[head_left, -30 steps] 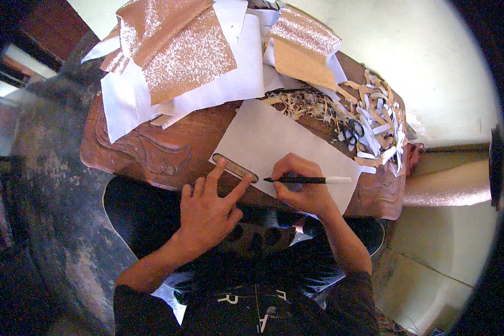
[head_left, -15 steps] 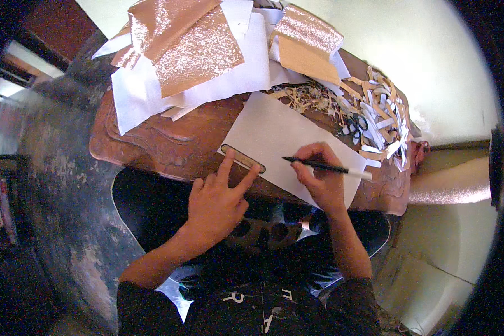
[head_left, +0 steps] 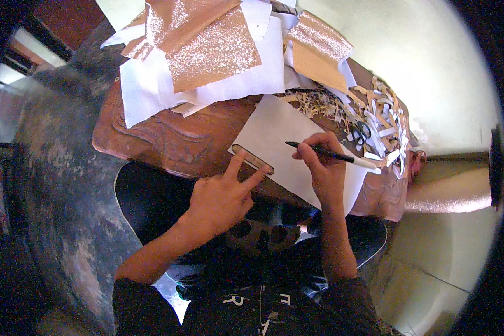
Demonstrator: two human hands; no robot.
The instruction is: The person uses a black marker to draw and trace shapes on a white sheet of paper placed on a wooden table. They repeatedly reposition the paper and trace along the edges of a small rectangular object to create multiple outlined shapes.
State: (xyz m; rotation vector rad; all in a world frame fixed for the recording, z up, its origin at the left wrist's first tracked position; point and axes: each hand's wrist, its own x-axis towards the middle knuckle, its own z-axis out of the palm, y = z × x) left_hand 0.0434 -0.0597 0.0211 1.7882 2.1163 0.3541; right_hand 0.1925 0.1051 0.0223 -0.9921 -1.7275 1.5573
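A white sheet point(head_left: 308, 134) lies slantwise on the brown carved wooden table point(head_left: 151, 134). Along its near left edge is a narrow tan strip point(head_left: 254, 161) with rounded ends and a dark outline round it. My left hand point(head_left: 221, 199) presses the strip with two spread fingertips, while its other fingers are curled. Pinched in my right hand point(head_left: 326, 162) is a black marker point(head_left: 325, 151) with a white rear end. Its dark tip points left over the sheet, beyond the strip; whether it touches the sheet I cannot tell.
Glittery copper-coloured sheets point(head_left: 213, 53) with white backing are heaped at the back left. A folded tan piece point(head_left: 319, 67) lies beside them. At the right are white and tan offcuts point(head_left: 386, 120) and black-handled scissors point(head_left: 362, 133). Below the table edge sits a dark holed object point(head_left: 263, 234).
The marker's tip has moved farther from me over the sheet, away from the strip. My left fingertips stay on the strip. The whole view has shifted slightly.
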